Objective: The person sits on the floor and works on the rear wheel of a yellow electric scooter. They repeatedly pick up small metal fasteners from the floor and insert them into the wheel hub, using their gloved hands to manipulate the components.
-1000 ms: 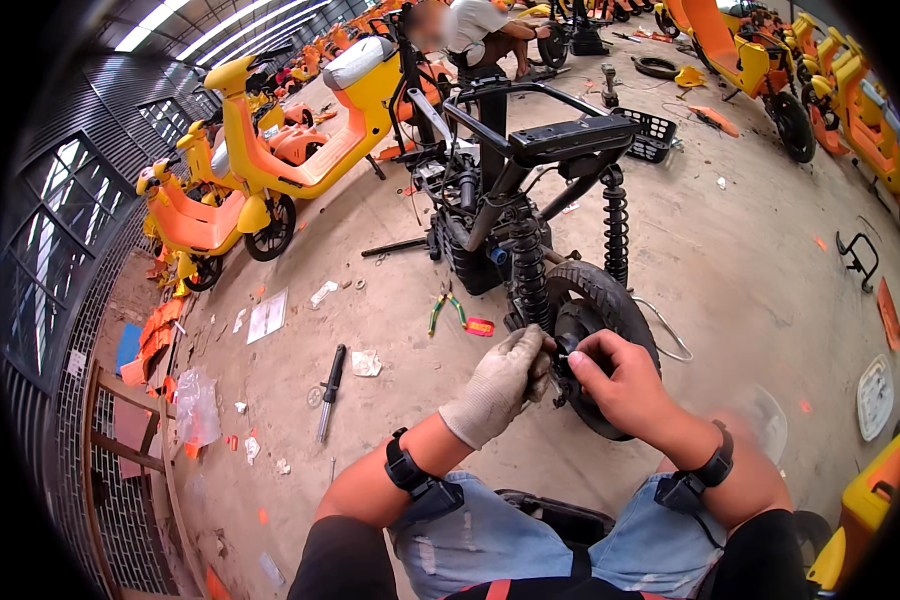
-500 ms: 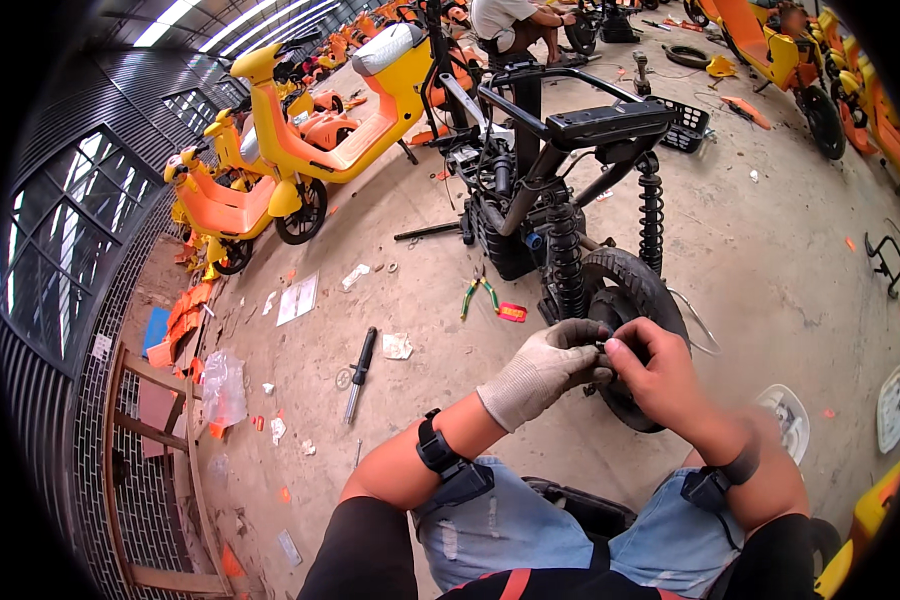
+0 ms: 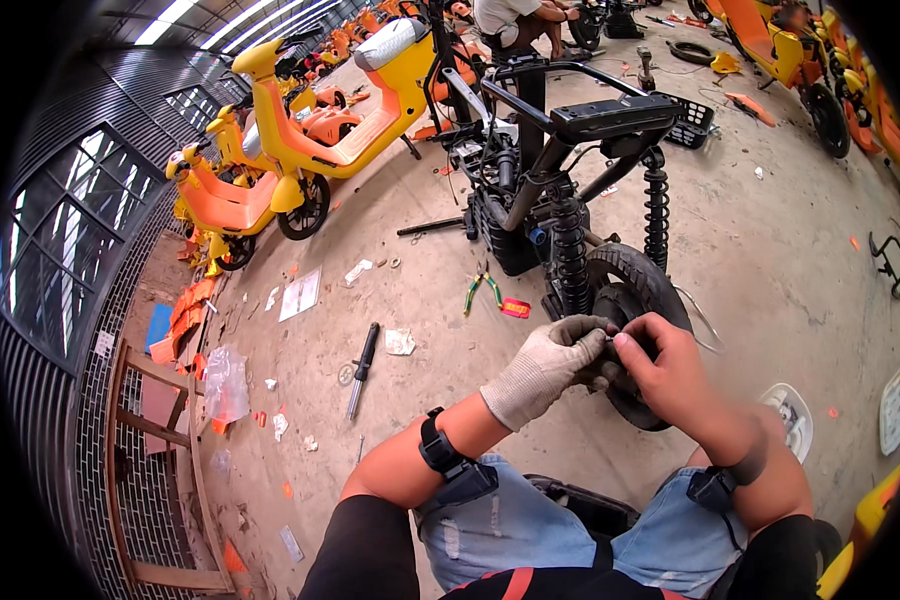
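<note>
Between the meeting fingertips: 1 small piece [image 3: 611, 338], pale at its showing end, too small and too covered to identify. Left hand [image 3: 545, 372]: gloved, thumb and forefinger apparently pinched tight on the piece from its left. Right hand [image 3: 662, 362]: bare, thumb and forefinger apparently pinched on it from its right. Neither hand is nearer; the piece sits at the tips of both. Long axis: cannot be told, since the fingers hide most of it. Directly beyond the fingers: 1 black wheel [image 3: 642, 272], partly hidden by the hands; contact with it cannot be told. Farther beyond the fingers: 2 coil springs, the left spring [image 3: 570, 255] nearer them, the right spring [image 3: 657, 205] past the wheel. Left of and beyond the gloved fingers, on the floor [image 3: 430, 385]: 1 pair of green-handled pliers [image 3: 472, 294], handles spread, with 1 red packet [image 3: 516, 308] just beside. Well left of the same fingers: 1 black-handled rod [image 3: 367, 350], slanting; 1 crumpled paper [image 3: 400, 342] near its handle.
</note>
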`<state>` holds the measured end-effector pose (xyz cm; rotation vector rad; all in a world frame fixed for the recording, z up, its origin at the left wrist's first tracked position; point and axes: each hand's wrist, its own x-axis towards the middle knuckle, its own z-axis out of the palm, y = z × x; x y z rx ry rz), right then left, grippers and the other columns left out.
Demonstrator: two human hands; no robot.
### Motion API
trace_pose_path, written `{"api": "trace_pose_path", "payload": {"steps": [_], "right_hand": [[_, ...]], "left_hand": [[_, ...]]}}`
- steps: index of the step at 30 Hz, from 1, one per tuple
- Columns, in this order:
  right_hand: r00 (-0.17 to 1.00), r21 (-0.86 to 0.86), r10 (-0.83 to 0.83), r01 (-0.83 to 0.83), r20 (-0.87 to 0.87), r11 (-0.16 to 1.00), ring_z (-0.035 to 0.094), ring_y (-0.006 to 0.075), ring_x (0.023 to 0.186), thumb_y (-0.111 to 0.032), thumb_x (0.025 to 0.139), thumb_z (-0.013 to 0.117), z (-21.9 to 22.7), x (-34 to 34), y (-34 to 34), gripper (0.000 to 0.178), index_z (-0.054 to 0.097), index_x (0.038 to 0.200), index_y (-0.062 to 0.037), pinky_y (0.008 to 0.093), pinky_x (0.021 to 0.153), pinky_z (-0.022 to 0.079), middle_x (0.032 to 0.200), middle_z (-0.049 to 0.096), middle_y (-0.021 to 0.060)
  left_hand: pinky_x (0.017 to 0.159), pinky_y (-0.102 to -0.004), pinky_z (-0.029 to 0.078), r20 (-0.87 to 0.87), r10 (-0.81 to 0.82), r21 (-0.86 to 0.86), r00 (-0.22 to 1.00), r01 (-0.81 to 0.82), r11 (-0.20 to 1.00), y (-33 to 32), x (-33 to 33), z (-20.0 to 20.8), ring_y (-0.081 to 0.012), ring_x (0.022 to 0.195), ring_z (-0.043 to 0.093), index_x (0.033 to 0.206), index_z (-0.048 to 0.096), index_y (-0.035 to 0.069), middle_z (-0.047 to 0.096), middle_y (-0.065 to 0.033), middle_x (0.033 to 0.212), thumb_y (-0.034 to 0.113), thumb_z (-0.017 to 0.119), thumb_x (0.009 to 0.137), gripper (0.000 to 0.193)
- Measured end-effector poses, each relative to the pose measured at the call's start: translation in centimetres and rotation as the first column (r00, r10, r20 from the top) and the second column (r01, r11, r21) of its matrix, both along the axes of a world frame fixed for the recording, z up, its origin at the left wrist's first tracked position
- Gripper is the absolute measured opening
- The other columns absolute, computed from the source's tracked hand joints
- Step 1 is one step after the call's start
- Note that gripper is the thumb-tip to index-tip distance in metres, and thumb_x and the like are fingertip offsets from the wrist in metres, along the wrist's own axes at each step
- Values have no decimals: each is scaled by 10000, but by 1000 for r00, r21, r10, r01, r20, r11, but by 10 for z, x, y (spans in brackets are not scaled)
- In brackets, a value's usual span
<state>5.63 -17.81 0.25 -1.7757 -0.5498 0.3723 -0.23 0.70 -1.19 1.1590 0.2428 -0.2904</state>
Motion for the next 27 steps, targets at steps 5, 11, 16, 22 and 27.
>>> {"api": "trace_pose_path", "payload": {"steps": [5, 11, 16, 22, 27], "right_hand": [[1000, -43, -26, 26, 3, 999, 616, 182, 657, -201, 910, 645, -4, 3, 1, 238, 637, 958, 32, 321, 621, 485, 793, 676, 135], [996, -98, -24, 32, 90, 995, 629, 225, 667, -185, 895, 652, -7, 4, 1, 226, 638, 952, 33, 343, 625, 490, 803, 671, 153], [998, -103, -10, 16, 63, 995, 631, 236, 679, -159, 889, 656, -2, 3, 4, 196, 631, 959, 21, 354, 636, 492, 798, 655, 152], [995, -66, -4, 11, 102, 998, 619, 225, 682, -155, 905, 647, -10, 5, 1, 193, 626, 978, 22, 344, 649, 489, 815, 655, 149], [999, -44, 33, -32, 36, 999, 608, 216, 686, -167, 915, 646, -4, 3, 2, 212, 621, 994, 28, 342, 664, 490, 832, 665, 143]], "left_hand": [[793, -318, 585, -1, -39, 74, 999, 39, 996, -1, 2, 5, -182, 866, 678, 1304, 500, -27, 643, -116, 1064, 196, 557, 1002, 380], [780, -301, 578, 56, -53, 251, 997, 38, 967, -6, 4, 5, -154, 856, 666, 1262, 543, -34, 650, -105, 1050, 157, 543, 1002, 323], [767, -286, 567, 115, -11, 273, 993, -21, 962, -2, 3, -4, -136, 858, 655, 1201, 580, -32, 657, -88, 1019, 141, 584, 982, 279], [757, -273, 552, 91, -42, 319, 995, 11, 948, -3, 7, 8, -123, 828, 640, 1168, 592, -29, 653, -66, 985, 161, 624, 965, 280], [750, -269, 546, 109, -31, 310, 994, -4, 951, -2, 3, 4, -116, 827, 631, 1162, 597, -24, 648, -57, 958, 152, 615, 971, 259]]}}
